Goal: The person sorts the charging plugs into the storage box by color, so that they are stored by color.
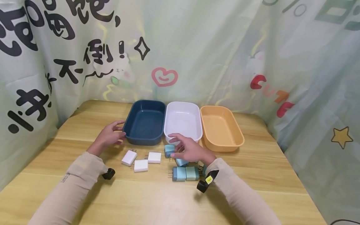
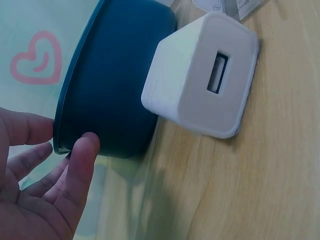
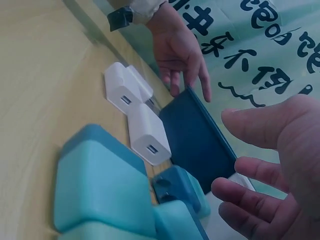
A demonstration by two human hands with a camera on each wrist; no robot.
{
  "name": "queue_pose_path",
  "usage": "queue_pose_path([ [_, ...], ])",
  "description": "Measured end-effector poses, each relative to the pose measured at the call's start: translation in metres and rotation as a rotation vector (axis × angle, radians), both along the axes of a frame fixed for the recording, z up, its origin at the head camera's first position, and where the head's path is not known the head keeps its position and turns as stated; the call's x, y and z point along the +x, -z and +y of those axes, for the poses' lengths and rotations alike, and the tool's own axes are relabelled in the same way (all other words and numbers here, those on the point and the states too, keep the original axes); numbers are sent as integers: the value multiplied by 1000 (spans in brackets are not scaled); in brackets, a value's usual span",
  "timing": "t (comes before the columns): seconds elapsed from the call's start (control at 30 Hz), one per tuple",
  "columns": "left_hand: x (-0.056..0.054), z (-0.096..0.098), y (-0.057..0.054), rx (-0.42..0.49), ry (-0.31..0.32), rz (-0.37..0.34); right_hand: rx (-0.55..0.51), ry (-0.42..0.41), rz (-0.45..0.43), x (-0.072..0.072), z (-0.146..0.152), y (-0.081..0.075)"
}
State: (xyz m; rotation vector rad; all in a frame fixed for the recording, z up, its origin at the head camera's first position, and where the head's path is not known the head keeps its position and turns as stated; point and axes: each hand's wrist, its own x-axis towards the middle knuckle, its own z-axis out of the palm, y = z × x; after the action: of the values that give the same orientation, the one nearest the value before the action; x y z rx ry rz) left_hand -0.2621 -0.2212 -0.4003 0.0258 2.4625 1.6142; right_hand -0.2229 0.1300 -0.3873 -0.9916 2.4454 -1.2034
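Note:
My left hand point(image 1: 109, 135) is at the left side of a dark blue tray point(image 1: 144, 122), fingers spread and loosely bent. In the left wrist view its fingertips meet the tray's rim. My right hand point(image 1: 192, 149) hovers in front of a white tray point(image 1: 184, 120), thumb and fingers apart, holding nothing. Below and beside it lie several blue-green plug chargers point(image 1: 179, 173), partly hidden by that hand. Three white plug chargers point(image 1: 141, 165) lie in front of the dark blue tray; one white charger point(image 2: 217, 75) looms large in the left wrist view.
An orange tray point(image 1: 220, 126) stands right of the white one, the three trays side by side. They stand on a wooden table point(image 1: 152, 203) near its back edge. A printed curtain point(image 1: 202, 56) hangs behind and at both sides.

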Motion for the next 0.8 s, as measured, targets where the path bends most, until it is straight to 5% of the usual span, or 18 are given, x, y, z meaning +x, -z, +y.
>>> queue_pose_path([
  [0.8,0,4,0,15,-13,-7,133,-46,1,5,-38,19],
])
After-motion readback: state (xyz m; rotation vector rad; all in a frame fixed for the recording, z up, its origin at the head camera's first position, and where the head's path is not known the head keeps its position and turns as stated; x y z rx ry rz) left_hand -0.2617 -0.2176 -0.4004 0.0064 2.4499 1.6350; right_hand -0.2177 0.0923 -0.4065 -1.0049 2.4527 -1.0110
